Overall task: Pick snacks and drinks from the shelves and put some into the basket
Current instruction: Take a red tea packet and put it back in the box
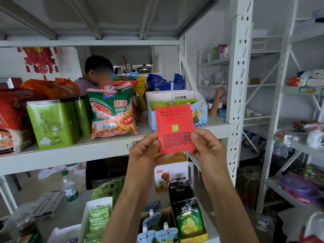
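Both hands hold one flat red foil snack pouch [175,128] upright in front of the white metal shelf [70,155]. On the left hand [142,151] the thumb presses the front of the lower left corner of the pouch and the fingers are behind it. The right hand [207,146] pinches the lower right corner in the same way, thumb in front. The printed back of the pouch, with a small green square and a barcode, faces the camera.

Directly behind the pouch, on the shelf board, stands a white and blue open cardboard display box [177,100] with green packets inside. Left of the pouch stands a green and red prawn cracker bag [112,111], and further left a green square metal tea tin [52,123]. Behind the box are blue snack bags [158,83].

Below the pouch, on the lower board, there is a black and green chip bag [190,220] in a yellow box, white spouted drink pouches [157,230] beside it, and further left a clear plastic bottle with a green cap [69,186].

Behind the shelf, left of the pouch, a person [98,72] is partly visible.
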